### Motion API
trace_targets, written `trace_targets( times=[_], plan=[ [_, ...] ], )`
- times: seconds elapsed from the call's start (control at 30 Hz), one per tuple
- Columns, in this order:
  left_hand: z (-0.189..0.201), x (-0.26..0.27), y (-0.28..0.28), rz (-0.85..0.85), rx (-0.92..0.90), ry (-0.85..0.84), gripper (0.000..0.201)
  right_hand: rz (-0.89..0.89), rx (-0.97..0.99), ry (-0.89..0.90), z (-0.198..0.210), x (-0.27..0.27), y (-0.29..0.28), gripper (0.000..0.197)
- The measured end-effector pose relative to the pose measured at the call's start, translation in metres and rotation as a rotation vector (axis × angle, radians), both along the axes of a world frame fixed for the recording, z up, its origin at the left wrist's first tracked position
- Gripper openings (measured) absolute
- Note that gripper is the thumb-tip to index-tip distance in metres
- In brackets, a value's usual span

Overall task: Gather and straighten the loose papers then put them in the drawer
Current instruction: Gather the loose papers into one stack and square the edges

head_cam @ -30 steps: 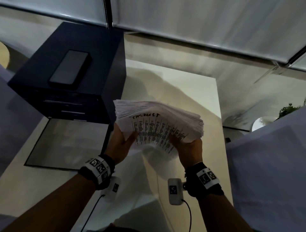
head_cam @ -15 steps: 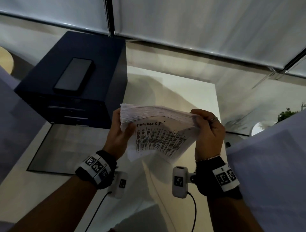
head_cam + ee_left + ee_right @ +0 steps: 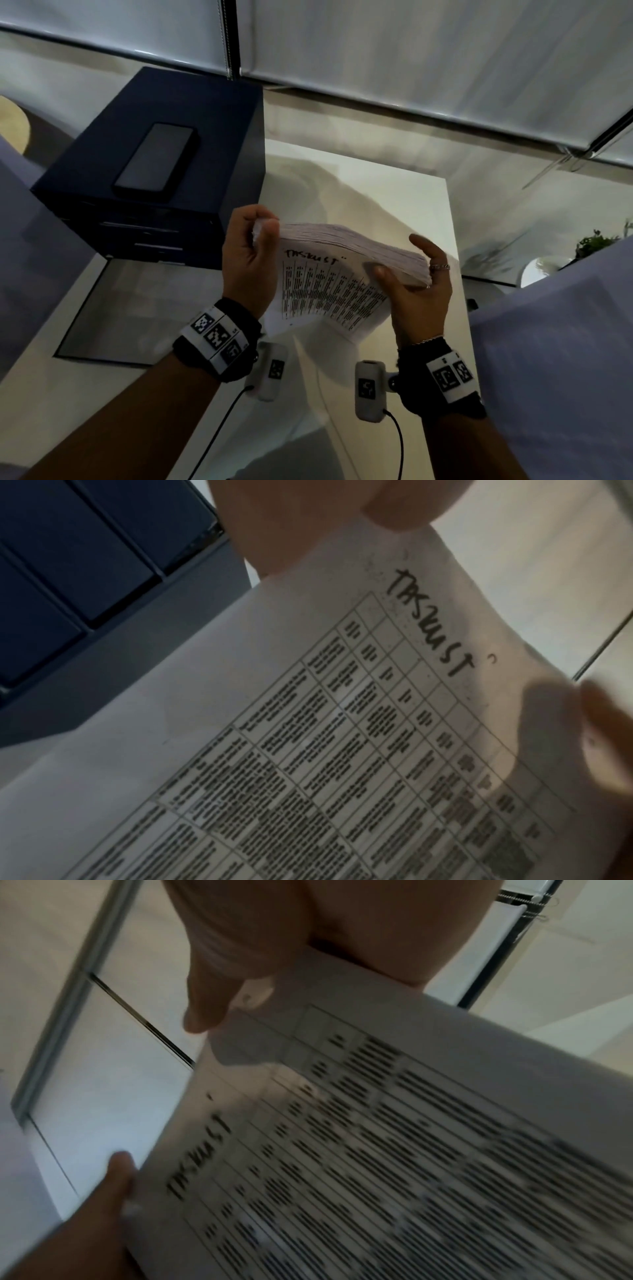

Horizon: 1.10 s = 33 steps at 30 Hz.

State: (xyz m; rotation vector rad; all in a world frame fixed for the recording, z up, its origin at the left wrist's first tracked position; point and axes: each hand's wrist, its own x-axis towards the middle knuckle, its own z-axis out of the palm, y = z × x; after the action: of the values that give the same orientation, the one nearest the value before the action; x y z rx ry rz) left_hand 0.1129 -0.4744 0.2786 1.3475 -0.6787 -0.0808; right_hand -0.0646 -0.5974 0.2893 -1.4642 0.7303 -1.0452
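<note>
I hold a thick stack of papers point(image 3: 335, 284) on edge above the white table point(image 3: 394, 192); a printed table with a handwritten heading faces me. My left hand point(image 3: 250, 260) grips the stack's upper left corner, fingers curled over the edge. My right hand point(image 3: 421, 291) holds the right end, thumb on the front sheet and fingers behind. The left wrist view shows the front sheet point(image 3: 342, 750) under my thumb point(image 3: 308, 520). In the right wrist view the sheet point(image 3: 411, 1150) is blurred. The dark blue drawer unit point(image 3: 154, 212) stands at the left with its drawers closed.
A black phone point(image 3: 157, 159) lies on top of the drawer unit. A dark-edged mat point(image 3: 137, 308) lies on the table in front of it. Pale fabric point(image 3: 565, 359) fills the right side, a small plant point(image 3: 596, 240) beyond it. Window blinds point(image 3: 411, 51) run along the back.
My left hand has slid from under the stack up to its top left corner. My right hand went from the bottom edge to the right end. The fanned sheets are now squarer.
</note>
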Motion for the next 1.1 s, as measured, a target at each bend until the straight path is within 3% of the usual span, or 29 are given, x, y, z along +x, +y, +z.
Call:
trace_targets(
  times=[0.13, 0.27, 0.37, 0.57, 0.7, 0.8, 0.87, 0.93, 1.0, 1.1],
  plan=[
    [-0.007, 0.003, 0.005, -0.167, -0.042, 0.002, 0.051, -0.011, 0.032, 0.073, -0.019, -0.002, -0.002, 0.054],
    [-0.038, 0.011, 0.01, -0.254, 0.259, 0.109, 0.069, 0.067, 0.162, 0.156, -0.046, -0.001, -0.004, 0.041],
    [-0.057, 0.011, 0.015, -0.269, 0.356, 0.241, 0.064, 0.055, 0.23, 0.204, -0.063, -0.001, -0.004, 0.039],
    [-0.076, -0.001, 0.014, -0.263, 0.403, 0.325, 0.037, 0.049, 0.327, 0.329, -0.094, -0.002, -0.001, 0.036],
    [-0.065, 0.006, 0.004, -0.232, 0.428, 0.363, 0.026, 0.058, 0.286, 0.353, -0.082, 0.0, -0.012, 0.027],
    [-0.067, 0.015, 0.001, -0.268, 0.513, 0.39, 0.028, 0.09, 0.229, 0.409, -0.087, -0.001, -0.017, 0.039],
    [-0.101, 0.021, 0.002, -0.296, 0.688, 0.472, 0.038, 0.12, 0.262, 0.56, -0.114, -0.005, -0.016, 0.068],
    [-0.142, 0.023, 0.011, -0.321, 0.946, 0.532, 0.062, 0.184, 0.382, 0.712, -0.141, -0.009, -0.009, 0.1],
    [-0.178, 0.022, 0.018, -0.348, 1.127, 0.575, 0.069, 0.222, 0.456, 0.799, -0.16, -0.012, 0.002, 0.096],
    [-0.183, 0.016, 0.023, -0.24, 1.073, 0.655, 0.05, 0.224, 0.397, 0.852, -0.177, -0.015, 0.015, 0.081]
  ],
)
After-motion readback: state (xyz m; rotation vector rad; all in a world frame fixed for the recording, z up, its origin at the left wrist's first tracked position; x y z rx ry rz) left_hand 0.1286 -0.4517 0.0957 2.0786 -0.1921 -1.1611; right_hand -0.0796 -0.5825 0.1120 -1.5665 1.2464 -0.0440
